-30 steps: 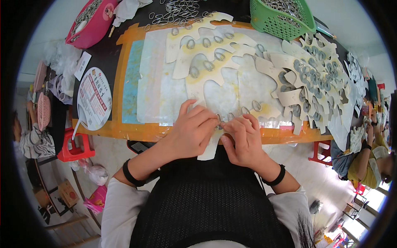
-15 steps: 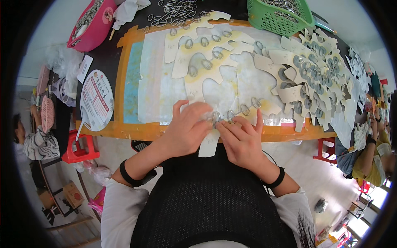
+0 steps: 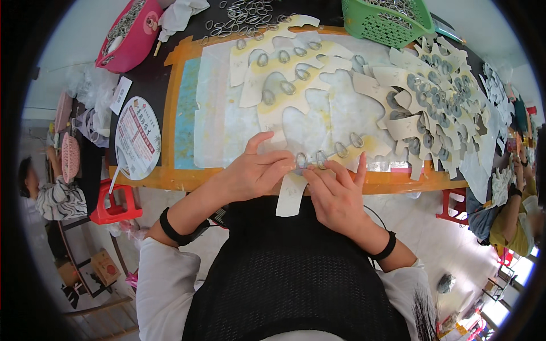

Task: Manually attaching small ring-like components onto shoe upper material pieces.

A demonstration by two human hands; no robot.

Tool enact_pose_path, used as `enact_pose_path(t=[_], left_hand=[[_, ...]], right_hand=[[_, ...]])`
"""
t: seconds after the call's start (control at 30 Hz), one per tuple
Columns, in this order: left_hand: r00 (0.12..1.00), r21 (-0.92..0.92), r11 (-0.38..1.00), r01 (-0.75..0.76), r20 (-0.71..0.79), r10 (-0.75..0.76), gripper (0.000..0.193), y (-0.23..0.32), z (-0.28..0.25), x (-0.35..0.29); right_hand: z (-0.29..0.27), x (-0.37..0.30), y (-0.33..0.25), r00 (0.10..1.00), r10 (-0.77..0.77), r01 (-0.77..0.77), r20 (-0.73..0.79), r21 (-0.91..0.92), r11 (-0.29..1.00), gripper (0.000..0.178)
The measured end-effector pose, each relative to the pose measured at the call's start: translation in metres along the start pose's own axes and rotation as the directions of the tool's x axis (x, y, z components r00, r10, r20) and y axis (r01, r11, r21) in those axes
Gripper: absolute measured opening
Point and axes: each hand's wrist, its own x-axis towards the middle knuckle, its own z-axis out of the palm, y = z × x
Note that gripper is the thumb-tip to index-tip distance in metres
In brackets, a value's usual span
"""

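At the table's near edge a cream cut-out piece [image 3: 290, 198] lies crosswise, its tab hanging over the edge. A row of oval metal rings [image 3: 341, 149] stands along it to the right. My left hand [image 3: 263, 170] is closed, thumb and forefinger pinching at the side of a metal ring [image 3: 302, 161] on this piece. Close by, my right hand [image 3: 335, 196] has its bent fingers on the piece, at the ring's lower end and beside the neighbouring ring; its little finger sticks up. Its thumb is mostly hidden.
Similar pieces with rings [image 3: 287, 88] lie ahead, others pile up on the right [image 3: 438, 96]. Loose rings [image 3: 244, 17] are scattered at the back, between a pink basket [image 3: 133, 37] and a green basket [image 3: 387, 25]. A round fan [image 3: 138, 139] lies left. Other people sit at both sides.
My left hand has settled from a blurred movement into a pinch at the ring, its fingers lower. The right hand has barely shifted. The whole view has moved slightly.
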Motion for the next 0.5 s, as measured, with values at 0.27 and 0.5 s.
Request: enact_pose_path(t=[0.27, 0.5], left_hand=[[0.989, 0.055, 0.993, 0.103, 0.099, -0.108, 0.024, 0.008, -0.008, -0.001], [0.986, 0.045, 0.991, 0.124, 0.109, -0.128, 0.019, 0.021, -0.005, -0.005]], right_hand=[[0.000, 0.004, 0.006, 0.998, -0.055, 0.055, -0.001, 0.096, 0.994, 0.037], [-0.003, 0.002, 0.003, 0.996, -0.088, 0.088, -0.016, 0.025, 0.996, 0.021]])
